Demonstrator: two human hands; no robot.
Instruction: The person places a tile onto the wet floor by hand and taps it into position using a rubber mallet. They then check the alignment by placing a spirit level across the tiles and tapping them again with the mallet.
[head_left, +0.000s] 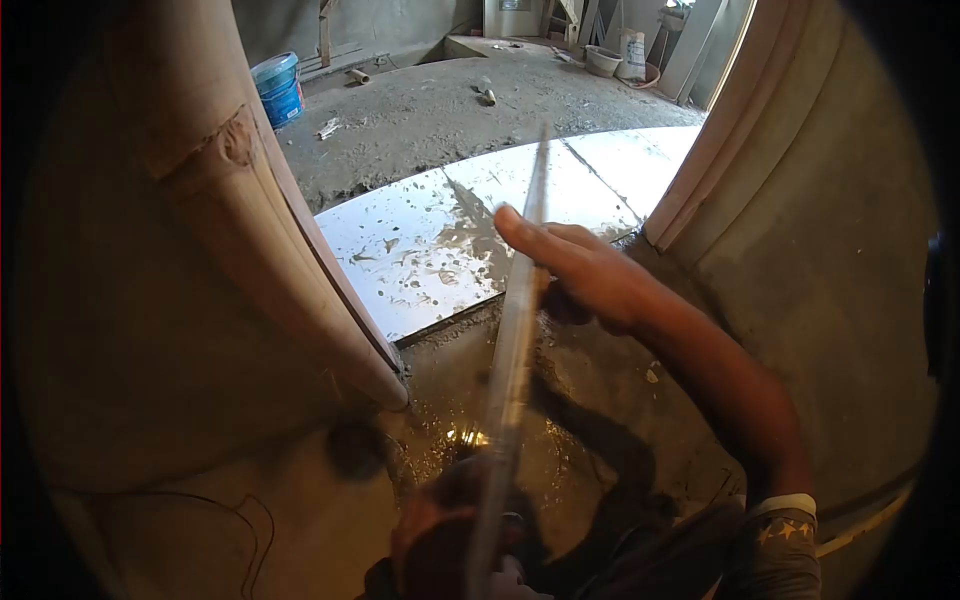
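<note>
A long, narrow metal straightedge (514, 340) runs upright through the middle of the head view, its lower part blurred. My right hand (585, 270) is closed on its upper half, thumb stretched along the near side and the fingers partly hidden behind it. At the bottom, beside the bar's lower end, a dim reddish shape (418, 525) may be my left hand, but its fingers cannot be made out. Beyond the bar lie white floor tiles (400, 225) spattered with wet mortar. The wet, muddy floor (450, 370) on the near side shines with reflected light.
A wooden door frame flanks the opening, with a left post (250, 220) and a right post (745, 130). Farther in are a blue bucket (278, 92), a grey basin (602, 62) and a white sack (632, 55). A thin cable (240, 508) trails along the lower left.
</note>
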